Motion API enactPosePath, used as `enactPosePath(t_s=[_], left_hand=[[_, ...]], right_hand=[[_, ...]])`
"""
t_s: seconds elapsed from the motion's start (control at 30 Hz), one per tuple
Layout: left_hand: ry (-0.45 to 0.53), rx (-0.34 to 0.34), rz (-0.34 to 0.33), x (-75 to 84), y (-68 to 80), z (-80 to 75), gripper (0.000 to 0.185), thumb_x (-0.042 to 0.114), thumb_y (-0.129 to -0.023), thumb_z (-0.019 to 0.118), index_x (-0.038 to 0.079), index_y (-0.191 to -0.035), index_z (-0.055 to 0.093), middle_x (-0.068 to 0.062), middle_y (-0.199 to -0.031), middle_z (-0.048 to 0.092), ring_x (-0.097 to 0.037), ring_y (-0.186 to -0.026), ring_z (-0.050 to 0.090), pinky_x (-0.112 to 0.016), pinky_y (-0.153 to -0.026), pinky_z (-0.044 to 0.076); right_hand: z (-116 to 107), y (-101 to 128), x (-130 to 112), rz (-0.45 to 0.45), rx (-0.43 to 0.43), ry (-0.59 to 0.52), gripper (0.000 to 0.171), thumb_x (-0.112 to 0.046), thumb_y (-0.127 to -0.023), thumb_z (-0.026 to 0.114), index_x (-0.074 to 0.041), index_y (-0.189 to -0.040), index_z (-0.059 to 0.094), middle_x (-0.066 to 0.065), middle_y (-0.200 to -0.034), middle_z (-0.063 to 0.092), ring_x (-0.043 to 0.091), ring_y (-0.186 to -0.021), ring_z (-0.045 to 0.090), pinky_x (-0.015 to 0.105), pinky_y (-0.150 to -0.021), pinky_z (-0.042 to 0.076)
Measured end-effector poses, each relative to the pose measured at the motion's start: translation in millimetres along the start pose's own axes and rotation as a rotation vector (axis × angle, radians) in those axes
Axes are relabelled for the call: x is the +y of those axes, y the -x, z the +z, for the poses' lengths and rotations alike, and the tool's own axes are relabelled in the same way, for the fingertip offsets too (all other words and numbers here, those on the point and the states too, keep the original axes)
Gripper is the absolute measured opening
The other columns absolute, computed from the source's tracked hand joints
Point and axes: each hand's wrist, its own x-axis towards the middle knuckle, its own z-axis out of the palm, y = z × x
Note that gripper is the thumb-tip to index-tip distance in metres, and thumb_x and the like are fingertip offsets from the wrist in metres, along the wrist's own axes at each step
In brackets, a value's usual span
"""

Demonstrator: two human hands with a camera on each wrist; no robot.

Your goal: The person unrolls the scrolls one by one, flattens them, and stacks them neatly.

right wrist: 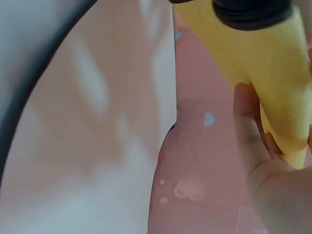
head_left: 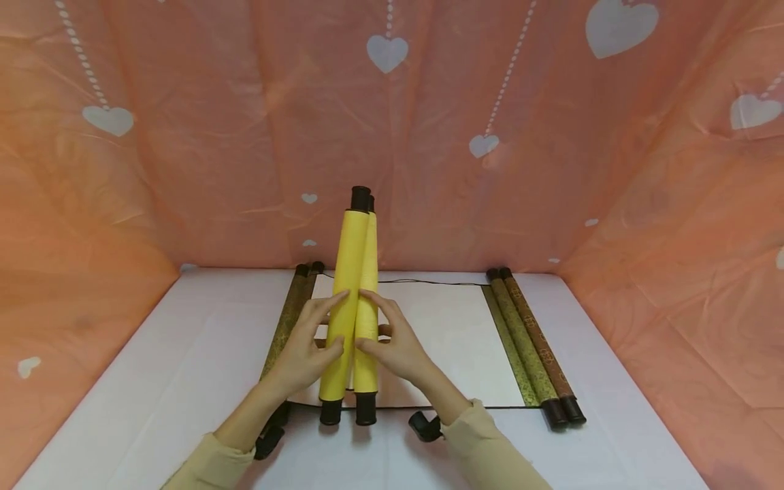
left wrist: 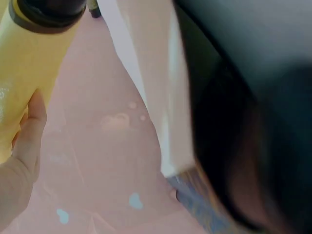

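Note:
A yellow scroll (head_left: 349, 272), wound onto two rods with black end knobs, is held up side by side in the middle of the head view. My left hand (head_left: 309, 347) grips the left roll, thumb in front and fingers along its outer side. On the right roll my right hand (head_left: 397, 340) has the same kind of hold. The rolls touch near the top and part slightly toward the bottom. In the left wrist view the yellow roll (left wrist: 29, 63) fills the upper left; the right wrist view shows the other roll (right wrist: 278, 83) at close range.
Beneath the hands a white sheet (head_left: 453, 333) lies spread on the white table (head_left: 165, 361). Patterned green and brown rolls (head_left: 529, 333) edge its right side, and similar rolls (head_left: 282, 327) its left. An orange curtain (head_left: 429, 170) with hearts encloses the back and sides.

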Motion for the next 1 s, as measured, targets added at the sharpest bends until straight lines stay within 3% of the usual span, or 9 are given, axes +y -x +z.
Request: enactPosePath(t_s=[0.13, 0.37, 0.7, 0.83, 0.93, 1.0], left_hand=[[0.025, -0.040, -0.008, 2.1, -3.3, 9.8, 0.070, -0.012, -0.093, 0.061, 0.015, -0.156, 0.048, -0.022, -0.140, 0.040, -0.042, -0.114, 0.049, -0.032, -0.073, 0.059], [0.037, -0.044, -0.029, 4.6, -5.6, 17.2, 0.070, -0.011, -0.093, 0.062, 0.019, -0.155, 0.049, -0.020, -0.139, 0.042, -0.041, -0.114, 0.052, -0.032, -0.075, 0.058], [0.076, -0.040, -0.088, 4.4, -5.5, 16.0, 0.072, -0.011, -0.095, 0.057, 0.019, -0.158, 0.043, -0.022, -0.139, 0.041, -0.042, -0.113, 0.053, -0.032, -0.072, 0.057], [0.079, -0.029, -0.077, 4.1, -3.6, 13.9, 0.071, -0.012, -0.092, 0.051, 0.015, -0.156, 0.046, -0.021, -0.141, 0.044, -0.035, -0.113, 0.046, -0.037, -0.082, 0.047], [0.080, -0.023, -0.075, 4.7, -2.3, 13.1, 0.069, -0.011, -0.089, 0.050, 0.014, -0.154, 0.050, -0.020, -0.143, 0.045, -0.032, -0.106, 0.042, -0.036, -0.080, 0.037], [0.103, -0.028, -0.091, 4.9, -1.9, 13.5, 0.068, -0.011, -0.089, 0.049, 0.014, -0.152, 0.050, -0.020, -0.145, 0.043, -0.030, -0.098, 0.043, -0.031, -0.075, 0.037]], right_hand=[[-9.1, 6.5, 7.6, 0.016, 0.062, 0.048, 0.079, -0.013, -0.088, 0.084, -0.028, -0.155, 0.046, 0.009, -0.151, 0.044, 0.028, -0.103, 0.066, 0.037, -0.080, 0.059], [-24.6, 14.1, 14.7, 0.026, 0.110, 0.097, 0.074, -0.006, -0.084, 0.083, -0.025, -0.149, 0.054, 0.011, -0.138, 0.057, 0.031, -0.102, 0.064, 0.040, -0.083, 0.057], [-42.9, 20.4, 18.3, -0.063, 0.054, 0.075, 0.077, 0.006, -0.084, 0.077, -0.015, -0.152, 0.049, 0.019, -0.139, 0.059, 0.028, -0.102, 0.065, 0.038, -0.085, 0.056], [-51.9, 23.1, 19.1, -0.086, 0.028, 0.059, 0.081, 0.010, -0.083, 0.073, -0.014, -0.155, 0.046, 0.019, -0.142, 0.057, 0.029, -0.105, 0.063, 0.035, -0.087, 0.055], [-57.4, 26.1, 18.4, -0.092, 0.008, 0.053, 0.081, 0.012, -0.083, 0.071, -0.013, -0.156, 0.045, 0.019, -0.145, 0.054, 0.030, -0.108, 0.062, 0.036, -0.089, 0.054], [-60.3, 27.9, 17.8, -0.099, -0.006, 0.056, 0.081, 0.012, -0.083, 0.069, -0.012, -0.156, 0.045, 0.019, -0.148, 0.052, 0.030, -0.109, 0.061, 0.036, -0.090, 0.053]])
